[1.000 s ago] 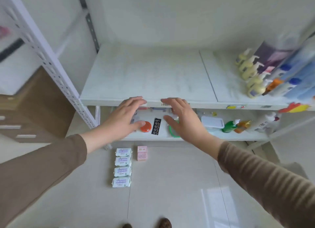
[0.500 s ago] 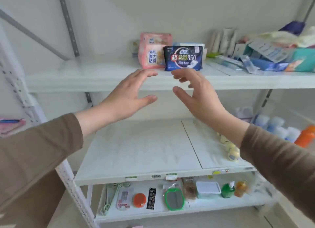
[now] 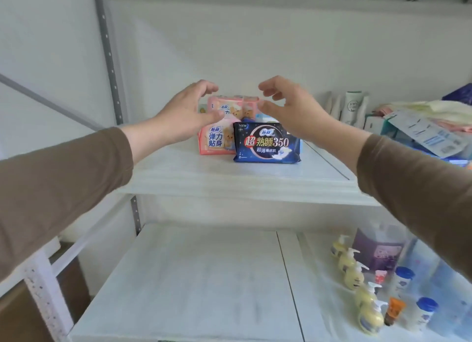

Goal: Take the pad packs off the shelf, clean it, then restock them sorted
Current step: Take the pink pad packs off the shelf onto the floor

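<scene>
A dark blue pad pack [image 3: 267, 143] stands at the front of the upper shelf [image 3: 229, 178]. Left of it stands a pink pad pack [image 3: 215, 141], and a second pink pack [image 3: 237, 108] sits on top behind. A light blue pack peeks out behind the dark one. My left hand [image 3: 184, 114] hovers at the left of the pink packs, fingers loosely curved, holding nothing. My right hand [image 3: 291, 109] hovers at their right, above the dark blue pack, also holding nothing. Whether the thumbs touch the top pack I cannot tell.
White tubes [image 3: 352, 106] and a heap of packets [image 3: 429, 129] fill the upper shelf's right end. The lower shelf [image 3: 199, 285] carries yellow pump bottles [image 3: 357, 280] and blue-capped bottles [image 3: 419, 313] at its right. A perforated upright [image 3: 112, 60] stands at the left.
The view has tilted up from the floor and lower shelves to the upper shelf. Both hands have risen and reached forward to either side of the stacked pad packs.
</scene>
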Demonstrator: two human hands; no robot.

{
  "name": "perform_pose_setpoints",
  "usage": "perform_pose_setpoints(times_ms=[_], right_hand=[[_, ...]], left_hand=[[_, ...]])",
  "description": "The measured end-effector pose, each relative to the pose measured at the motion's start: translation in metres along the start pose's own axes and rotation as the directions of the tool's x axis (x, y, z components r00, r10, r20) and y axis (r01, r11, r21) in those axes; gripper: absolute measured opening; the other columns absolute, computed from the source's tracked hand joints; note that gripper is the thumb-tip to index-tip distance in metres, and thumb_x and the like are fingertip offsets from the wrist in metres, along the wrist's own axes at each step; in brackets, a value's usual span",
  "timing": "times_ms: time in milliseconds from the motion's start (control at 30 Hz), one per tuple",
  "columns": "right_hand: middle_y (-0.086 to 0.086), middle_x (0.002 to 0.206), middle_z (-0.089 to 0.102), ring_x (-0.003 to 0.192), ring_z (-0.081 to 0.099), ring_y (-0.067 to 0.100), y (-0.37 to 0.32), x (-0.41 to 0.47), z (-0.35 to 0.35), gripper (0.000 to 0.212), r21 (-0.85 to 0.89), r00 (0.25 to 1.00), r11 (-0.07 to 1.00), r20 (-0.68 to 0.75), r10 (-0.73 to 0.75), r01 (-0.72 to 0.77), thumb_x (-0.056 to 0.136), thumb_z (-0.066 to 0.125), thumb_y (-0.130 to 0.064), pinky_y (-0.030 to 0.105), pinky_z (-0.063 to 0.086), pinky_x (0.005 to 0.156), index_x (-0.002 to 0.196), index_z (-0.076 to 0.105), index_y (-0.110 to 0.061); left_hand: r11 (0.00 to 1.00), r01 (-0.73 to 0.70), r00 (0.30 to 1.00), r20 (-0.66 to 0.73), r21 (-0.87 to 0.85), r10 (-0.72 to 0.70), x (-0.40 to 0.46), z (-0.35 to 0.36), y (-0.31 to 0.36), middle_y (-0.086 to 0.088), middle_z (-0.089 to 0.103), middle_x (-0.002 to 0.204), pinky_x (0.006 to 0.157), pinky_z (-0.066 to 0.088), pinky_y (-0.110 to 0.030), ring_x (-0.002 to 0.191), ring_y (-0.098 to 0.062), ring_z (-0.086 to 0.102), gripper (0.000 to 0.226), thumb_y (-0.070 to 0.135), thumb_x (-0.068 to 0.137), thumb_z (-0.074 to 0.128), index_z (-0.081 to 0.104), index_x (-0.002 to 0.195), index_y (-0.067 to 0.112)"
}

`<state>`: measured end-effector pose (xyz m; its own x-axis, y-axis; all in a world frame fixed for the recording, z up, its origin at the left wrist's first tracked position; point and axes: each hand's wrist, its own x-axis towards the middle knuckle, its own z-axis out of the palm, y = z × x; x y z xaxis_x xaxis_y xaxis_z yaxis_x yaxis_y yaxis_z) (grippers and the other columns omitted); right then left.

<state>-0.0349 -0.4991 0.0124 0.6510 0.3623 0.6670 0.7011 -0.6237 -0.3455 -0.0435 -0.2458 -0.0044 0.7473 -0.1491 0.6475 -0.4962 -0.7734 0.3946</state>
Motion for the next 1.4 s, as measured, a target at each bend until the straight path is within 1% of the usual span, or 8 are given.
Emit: perform_pose_setpoints(times_ms=[233, 367, 433, 533, 833, 967, 1267, 1400], right_hand=[[-0.002, 0.119, 0.061, 0.110, 0.057, 0.020, 0.030, 0.052, 0.005, 0.038, -0.032, 0.995, 0.999, 0.098, 0.031, -0.028, 0.096, 0.060, -0.038, 0.037, 0.045, 0.100, 0.129, 0.057, -0.019], [-0.002, 0.120, 0.061, 0.110, 0.057, 0.017, 0.041, 0.077, 0.011, 0.038, -0.008, 0.986, 0.997, 0.148, 0.078, -0.078, 0.097, 0.060, -0.038, 0.028, 0.046, 0.088, 0.130, 0.057, -0.020], [-0.003, 0.121, 0.060, 0.109, 0.057, 0.015, 0.047, 0.092, 0.014, 0.039, -0.007, 0.981, 0.996, 0.174, 0.083, -0.083, 0.097, 0.059, -0.039, 0.023, 0.043, 0.083, 0.132, 0.056, -0.021], [-0.004, 0.127, 0.057, 0.114, 0.056, 0.013, 0.058, 0.118, 0.019, 0.045, -0.021, 0.964, 0.996, 0.251, 0.088, -0.086, 0.097, 0.058, -0.041, 0.025, 0.042, 0.093, 0.137, 0.052, -0.022], [-0.003, 0.159, 0.031, 0.143, 0.034, 0.021, 0.091, 0.193, 0.063, 0.069, -0.204, 0.826, 0.978, 0.543, 0.155, -0.049, 0.096, 0.059, -0.043, 0.044, 0.030, 0.116, 0.155, 0.025, -0.030], [0.000, 0.163, 0.022, 0.147, 0.026, 0.025, 0.102, 0.211, 0.082, 0.082, -0.242, 0.796, 0.969, 0.576, 0.187, -0.052, 0.092, 0.065, -0.045, 0.044, 0.023, 0.118, 0.157, 0.017, -0.030], [0.001, 0.164, 0.019, 0.149, 0.023, 0.027, 0.111, 0.239, 0.107, 0.102, -0.248, 0.749, 0.965, 0.623, 0.226, -0.084, 0.083, 0.075, -0.045, 0.046, 0.021, 0.121, 0.158, 0.007, -0.032], [0.004, 0.161, 0.028, 0.145, 0.029, 0.028, 0.111, 0.243, 0.113, 0.102, -0.297, 0.763, 0.951, 0.593, 0.258, -0.091, 0.081, 0.077, -0.047, 0.045, 0.026, 0.118, 0.158, 0.012, -0.028]], left_hand=[[0.997, 0.003, 0.997, 0.081, 0.077, -0.009, 0.048, 0.006, -0.027, 0.006, 0.049, 0.144, 0.110, 0.034, -0.028, 0.135, -0.009, 0.042, 0.054, 0.037, 0.093, 0.066, 0.046, 0.140, 0.019], [0.997, 0.081, 0.982, 0.168, 0.010, -0.081, 0.064, 0.008, -0.041, 0.009, 0.053, 0.140, 0.109, 0.035, -0.027, 0.132, -0.007, 0.046, 0.052, 0.043, 0.093, 0.064, 0.049, 0.138, 0.022], [0.992, 0.126, 0.955, 0.272, -0.020, -0.116, 0.066, 0.010, -0.043, 0.012, 0.051, 0.141, 0.108, 0.035, -0.026, 0.131, -0.006, 0.046, 0.063, 0.056, 0.088, 0.063, 0.047, 0.140, 0.024], [0.993, 0.114, 0.915, 0.385, 0.036, -0.119, 0.067, 0.015, -0.043, 0.015, 0.044, 0.143, 0.103, 0.032, -0.022, 0.133, -0.005, 0.042, 0.093, 0.077, 0.074, 0.062, 0.039, 0.148, 0.025], [0.982, 0.143, 0.884, 0.430, 0.125, -0.184, 0.069, 0.016, -0.066, 0.017, 0.054, 0.131, 0.097, 0.043, -0.016, 0.116, -0.004, 0.055, 0.063, 0.043, 0.081, 0.078, 0.050, 0.137, 0.040], [0.979, 0.164, 0.873, 0.443, 0.124, -0.203, 0.072, 0.007, -0.078, 0.020, 0.059, 0.122, 0.086, 0.043, -0.013, 0.107, 0.002, 0.058, 0.062, 0.045, 0.077, 0.081, 0.051, 0.132, 0.046], [0.970, 0.240, 0.843, 0.485, 0.048, -0.233, 0.069, -0.003, -0.099, 0.020, 0.056, 0.124, 0.103, 0.045, -0.025, 0.113, 0.004, 0.055, 0.080, 0.052, 0.067, 0.086, 0.049, 0.137, 0.042], [0.955, 0.298, 0.828, 0.501, -0.010, -0.253, 0.066, -0.002, -0.102, 0.021, 0.060, 0.123, 0.087, 0.046, -0.010, 0.109, 0.010, 0.056, 0.077, 0.042, 0.072, 0.085, 0.046, 0.138, 0.044]])
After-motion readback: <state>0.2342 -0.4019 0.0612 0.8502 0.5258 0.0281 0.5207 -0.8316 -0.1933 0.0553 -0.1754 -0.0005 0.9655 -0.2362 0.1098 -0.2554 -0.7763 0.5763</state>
